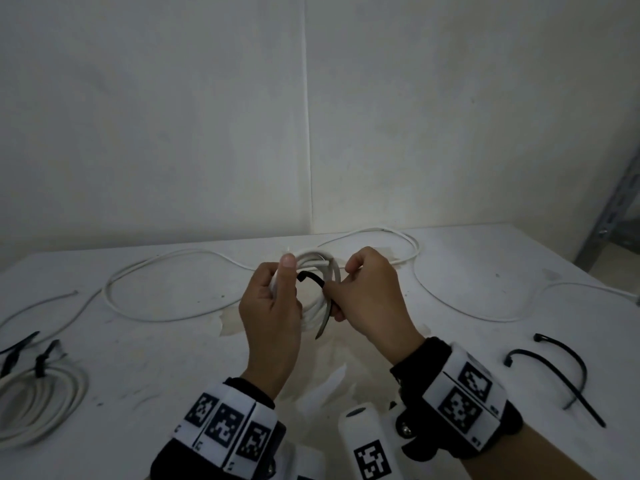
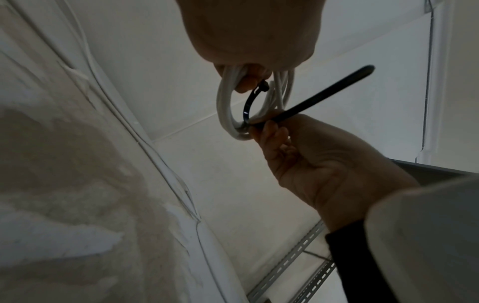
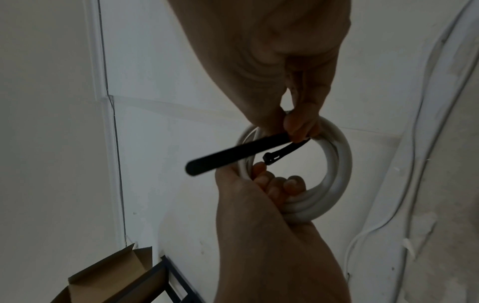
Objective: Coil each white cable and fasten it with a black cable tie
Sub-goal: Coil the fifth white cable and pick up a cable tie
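My left hand (image 1: 285,284) grips a small coil of white cable (image 1: 311,315) held above the table's middle, thumb up along its left side. A black cable tie (image 1: 311,279) passes through and around the coil's right side. My right hand (image 1: 334,289) pinches the tie at the coil. In the left wrist view the tie (image 2: 311,102) loops the coil (image 2: 225,106), its head near my left fingers and its tail free. The right wrist view shows the tie (image 3: 233,155) unfastened, its tail sticking out left of the coil (image 3: 339,164).
A tied white coil (image 1: 38,403) lies at the table's left front. Loose white cable (image 1: 194,251) snakes across the back of the table (image 1: 485,410), another length (image 1: 502,320) at the right. Two spare black ties (image 1: 561,372) lie front right. A metal rack upright (image 1: 616,209) stands far right.
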